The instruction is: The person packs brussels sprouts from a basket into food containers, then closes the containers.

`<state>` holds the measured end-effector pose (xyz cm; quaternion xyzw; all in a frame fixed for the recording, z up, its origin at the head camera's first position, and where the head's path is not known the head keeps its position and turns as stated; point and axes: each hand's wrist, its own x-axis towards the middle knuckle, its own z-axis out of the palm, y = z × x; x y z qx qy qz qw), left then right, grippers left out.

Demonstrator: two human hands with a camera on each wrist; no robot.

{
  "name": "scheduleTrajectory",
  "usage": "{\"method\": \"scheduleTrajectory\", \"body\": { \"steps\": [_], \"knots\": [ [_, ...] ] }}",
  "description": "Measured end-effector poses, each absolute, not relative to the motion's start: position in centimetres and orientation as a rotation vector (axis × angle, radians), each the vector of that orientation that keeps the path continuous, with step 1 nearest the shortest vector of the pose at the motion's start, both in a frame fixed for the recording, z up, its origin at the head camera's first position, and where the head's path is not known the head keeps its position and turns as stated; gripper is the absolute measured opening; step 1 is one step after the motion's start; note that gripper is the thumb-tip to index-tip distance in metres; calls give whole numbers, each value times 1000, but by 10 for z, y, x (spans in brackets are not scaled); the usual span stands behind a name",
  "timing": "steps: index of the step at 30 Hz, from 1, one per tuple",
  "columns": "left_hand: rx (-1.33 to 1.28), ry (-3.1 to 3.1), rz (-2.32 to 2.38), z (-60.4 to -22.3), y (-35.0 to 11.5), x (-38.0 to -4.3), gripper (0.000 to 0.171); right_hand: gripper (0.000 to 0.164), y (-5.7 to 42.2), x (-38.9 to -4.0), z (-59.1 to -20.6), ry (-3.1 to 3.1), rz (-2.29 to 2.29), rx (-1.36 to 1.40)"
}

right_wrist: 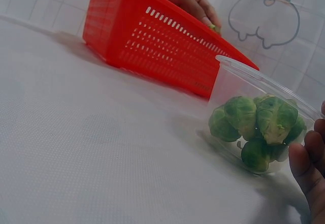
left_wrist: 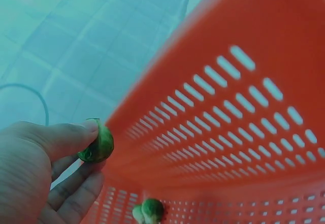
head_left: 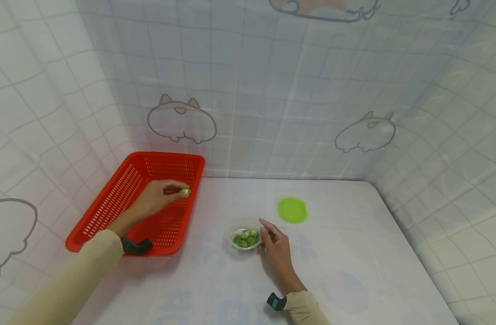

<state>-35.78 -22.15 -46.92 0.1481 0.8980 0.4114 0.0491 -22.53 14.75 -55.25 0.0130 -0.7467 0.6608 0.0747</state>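
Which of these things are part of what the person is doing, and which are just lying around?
Seems part of the job:
Left hand, pinching a Brussels sprout
Red basket below that hand
Right hand, beside the clear tub
Sprouts in that tub

Seems just lying about:
Green disc, untouched; possibly the tub's lid

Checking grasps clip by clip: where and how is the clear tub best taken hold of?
Probably grip the tub by its wall just under the rim, coming from the right, where the right hand is. It stands upright, flares toward a protruding lip, and is uncovered with sprouts inside, so a level outside hold should suit.
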Motion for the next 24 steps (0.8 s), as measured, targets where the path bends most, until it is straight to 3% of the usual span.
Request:
{"method": "scheduleTrajectory", "body": {
  "steps": [9,18,24],
  "knots": [
    [476,2732,1281,-462,-210,-351,29,37,152,-234,-577,-2230,1972,41],
    [567,2700,1330,-461,-194,-344,28,41,152,-233,-579,-2223,1945,75],
    [588,2634,1373,-459,-178,-337,23,34,149,-229,-565,-2231,1954,62]
  ]
}}
